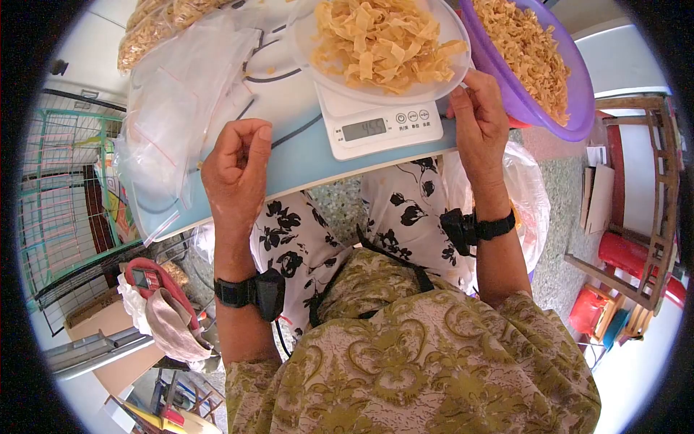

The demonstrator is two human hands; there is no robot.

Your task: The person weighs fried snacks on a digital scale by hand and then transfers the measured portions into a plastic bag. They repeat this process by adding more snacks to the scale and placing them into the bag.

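Note:
A white digital scale [383, 130] sits near the table's front edge, its display reading what looks like 455. On it rests a translucent shallow bowl [300, 50] heaped with flat, yellowish dried strips [383, 43]. My right hand [483, 123] is at the bowl's right rim, thumb and finger closed on the edge. My left hand [237, 170] is curled above the front edge, left of the scale, with nothing visible in it. Beside it lie clear plastic bags [181, 101]. To the right of the bowl, a purple basin [578, 108] contains more strips [524, 54].
A filled bag of strips [170, 25] lies at the back left of the blue-topped table [296, 163]. Dark cords [278, 76] cross the surface. A wire cage [69, 181] stands at the left and a wooden frame [661, 195] at the right.

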